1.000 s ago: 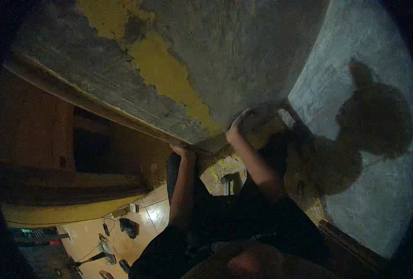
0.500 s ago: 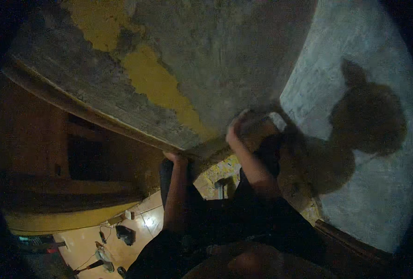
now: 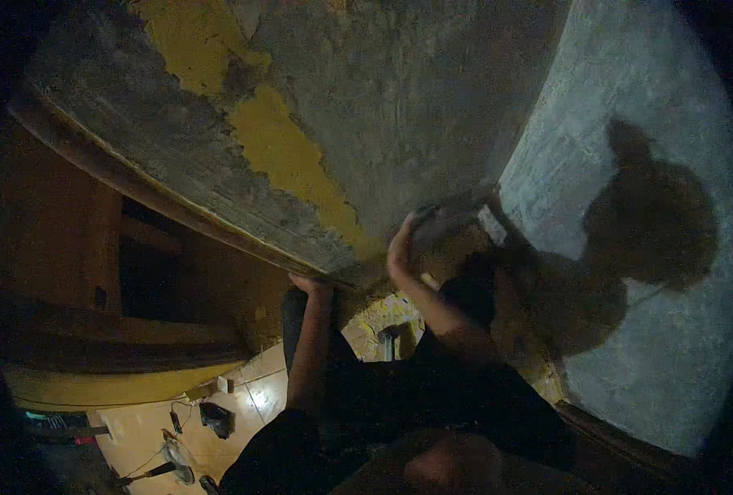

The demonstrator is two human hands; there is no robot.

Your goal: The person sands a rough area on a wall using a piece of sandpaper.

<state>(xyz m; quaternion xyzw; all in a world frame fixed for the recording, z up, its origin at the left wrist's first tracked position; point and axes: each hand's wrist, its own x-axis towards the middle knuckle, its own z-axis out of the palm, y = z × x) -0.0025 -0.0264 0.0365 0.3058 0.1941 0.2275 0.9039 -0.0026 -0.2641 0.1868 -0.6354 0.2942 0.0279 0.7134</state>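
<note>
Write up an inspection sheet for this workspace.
Surface: grey wall, rough-looking, with a yellow patch.
Job's things: that wall and its lower ledge; anything held is too dark to tell.
Clutter: black item and smaller objects on the tiled floor.
Hands: left hand at the ledge; right hand by the wall, contact unclear.
Cables: thin cord on the floor.
Surroundings: pale side wall with a dark shadow.

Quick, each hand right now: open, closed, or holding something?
Left hand: at the edge of the grey wall; grip unclear.
Right hand: against that wall; grip unclear too.
</note>
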